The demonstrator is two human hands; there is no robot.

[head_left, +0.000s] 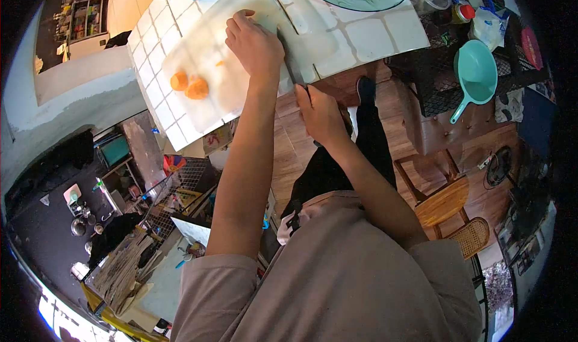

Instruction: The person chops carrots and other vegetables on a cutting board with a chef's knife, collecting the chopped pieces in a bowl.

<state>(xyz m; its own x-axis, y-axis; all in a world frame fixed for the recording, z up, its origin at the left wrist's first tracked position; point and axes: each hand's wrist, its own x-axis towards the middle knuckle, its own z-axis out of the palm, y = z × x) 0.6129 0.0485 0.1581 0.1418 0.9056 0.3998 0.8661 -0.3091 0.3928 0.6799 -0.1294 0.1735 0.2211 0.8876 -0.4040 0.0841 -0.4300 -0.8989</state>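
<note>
My right hand (322,116) is wrapped round the handle of a knife (289,59), whose blade points away from me over the tiled counter's edge. Close beside the blade, my left hand (256,44) rests on a pale cutting board (208,47) with its fingers curled down. Whatever lies under those fingers is hidden. To the left of that hand sit two orange chunks (197,89) that look like carrot. A small orange scrap (220,63) lies between them and my left hand.
A white tiled counter (361,38) carries the board and a rimmed dish (355,5) with chopped greens. At right, a turquoise handled strainer or pan (475,71) lies on a dark rack. A wooden chair (442,200) and a wire basket (171,203) stand lower down.
</note>
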